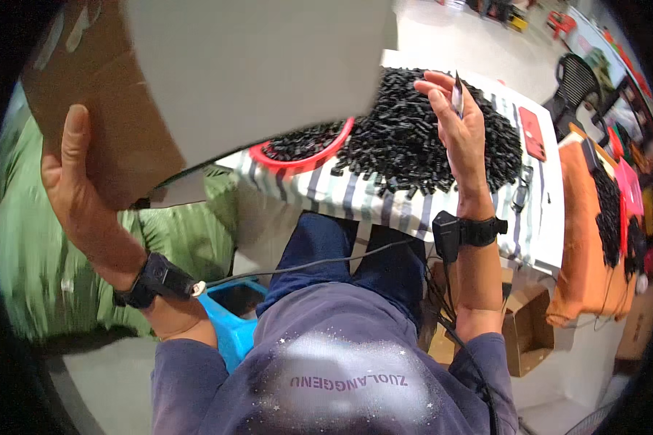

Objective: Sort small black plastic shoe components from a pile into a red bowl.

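Note:
My left hand grips the lower left edge of a large piece of cardboard, its thumb lying on the near face. The cardboard is brown at the left and pale white across the rest, and it is held up over the table's left side. In my right hand a slim pointed tool stands up between thumb and palm, the fingers partly stretched; whether it is a pen or a blade I cannot tell. Below that hand spreads a wide heap of small black pieces. More of them fill a round red-rimmed basket, partly hidden behind the cardboard.
A striped cloth covers the table. A red phone lies at its right. Green sacks stand at my left, a blue plastic stool beside my legs. Cardboard boxes and an orange-draped surface are at the right. A cable links my wrists.

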A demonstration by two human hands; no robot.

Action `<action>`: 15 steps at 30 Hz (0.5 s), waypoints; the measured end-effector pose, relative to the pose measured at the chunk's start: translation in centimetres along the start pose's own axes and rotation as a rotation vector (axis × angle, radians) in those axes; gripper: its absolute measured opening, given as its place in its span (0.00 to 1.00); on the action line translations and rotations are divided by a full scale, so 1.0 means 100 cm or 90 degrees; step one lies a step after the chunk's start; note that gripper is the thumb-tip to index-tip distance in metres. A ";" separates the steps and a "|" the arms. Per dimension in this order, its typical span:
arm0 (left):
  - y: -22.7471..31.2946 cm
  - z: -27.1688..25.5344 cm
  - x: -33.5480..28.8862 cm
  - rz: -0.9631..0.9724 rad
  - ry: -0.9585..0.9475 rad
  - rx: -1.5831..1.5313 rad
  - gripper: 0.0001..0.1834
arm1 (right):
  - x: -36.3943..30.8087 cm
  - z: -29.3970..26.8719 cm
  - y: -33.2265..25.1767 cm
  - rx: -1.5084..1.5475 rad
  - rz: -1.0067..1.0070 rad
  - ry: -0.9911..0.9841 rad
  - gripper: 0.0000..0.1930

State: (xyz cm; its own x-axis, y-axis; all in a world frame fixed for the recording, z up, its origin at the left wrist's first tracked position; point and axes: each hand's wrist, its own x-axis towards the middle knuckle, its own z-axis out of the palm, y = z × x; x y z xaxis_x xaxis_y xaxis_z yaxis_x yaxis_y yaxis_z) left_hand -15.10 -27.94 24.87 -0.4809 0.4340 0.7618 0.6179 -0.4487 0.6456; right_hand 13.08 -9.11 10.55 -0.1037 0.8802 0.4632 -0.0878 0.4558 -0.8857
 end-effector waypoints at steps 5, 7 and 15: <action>-0.007 -0.040 -0.025 -0.103 -0.028 0.236 0.17 | -0.025 0.006 0.014 0.006 0.016 -0.032 0.13; -0.024 -0.055 -0.040 -0.113 -0.082 0.300 0.16 | -0.033 0.008 0.018 0.023 0.013 -0.049 0.13; -0.091 -0.090 -0.093 -0.191 -0.197 0.657 0.16 | -0.054 0.001 0.024 0.004 0.051 -0.076 0.10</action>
State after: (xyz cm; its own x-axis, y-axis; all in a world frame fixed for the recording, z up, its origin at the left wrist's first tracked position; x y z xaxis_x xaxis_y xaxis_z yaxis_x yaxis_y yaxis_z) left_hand -21.82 -34.94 12.36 -0.6101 0.6566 0.4435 0.7923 0.5073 0.3390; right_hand 13.34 -12.74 5.92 -0.2272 0.8914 0.3921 -0.0803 0.3841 -0.9198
